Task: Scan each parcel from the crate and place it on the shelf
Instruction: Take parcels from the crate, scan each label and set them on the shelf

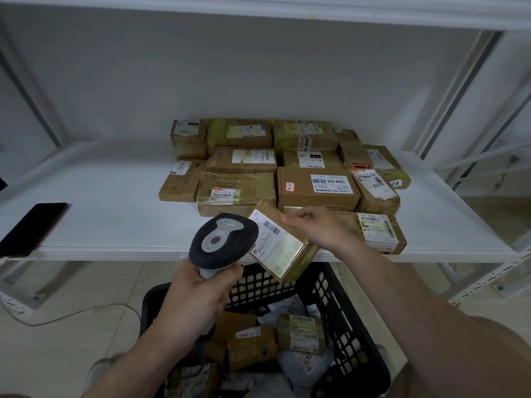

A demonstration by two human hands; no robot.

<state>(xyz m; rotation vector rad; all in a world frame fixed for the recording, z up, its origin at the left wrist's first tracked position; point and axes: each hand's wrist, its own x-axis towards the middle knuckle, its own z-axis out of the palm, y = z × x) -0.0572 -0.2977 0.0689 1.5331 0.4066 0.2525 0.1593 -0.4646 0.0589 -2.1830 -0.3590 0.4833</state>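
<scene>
The left hand has its fingers wrapped around the scanner. The right hand pinches a small parcel, tilted just above the black crate, by the shelf.

Lit soft & even from above, a bit dim. Caught glare on taped parcel label. Bowed shelf edges w/ wide-angle warp; blurred corners, faint shadows underneath.
</scene>
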